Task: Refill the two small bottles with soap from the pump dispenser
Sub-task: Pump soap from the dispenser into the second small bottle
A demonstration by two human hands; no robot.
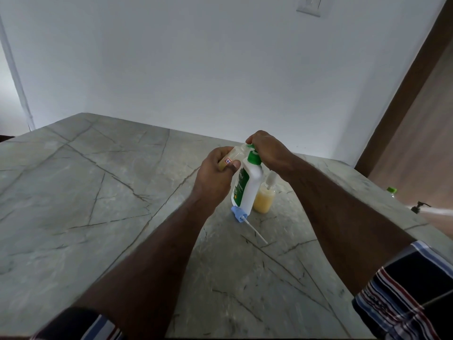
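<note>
Here, on the grey veined stone countertop (103, 217), both hands are working close together at the far side of the slab. The left hand (217, 171) is gripping a small clear bottle (234, 155) with yellowish soap in it, fingers and thumb curling round its body; the bottle is lying tilted, its mouth pointing toward the green nozzle. A small red-and-white sticker is showing under the thumb. The right hand (266, 149) is closing over the green pump head (252, 154) of the white pump dispenser (247, 187), fingers curling down on top of it. The dispenser is standing on the counter, green label facing the camera, leaning slightly.

Just beside the dispenser, to its right, a second small bottle (263, 198) is standing upright, holding yellow soap, with a white tube poking out of its neck. In front of the dispenser's base a blue cap with a long white dip tube (241, 215) is lying flat on the stone.

Striped sleeves (402, 295) are showing at both lower corners. A white wall is rising behind the counter, with a switch plate (309, 6) near the top edge.
</note>
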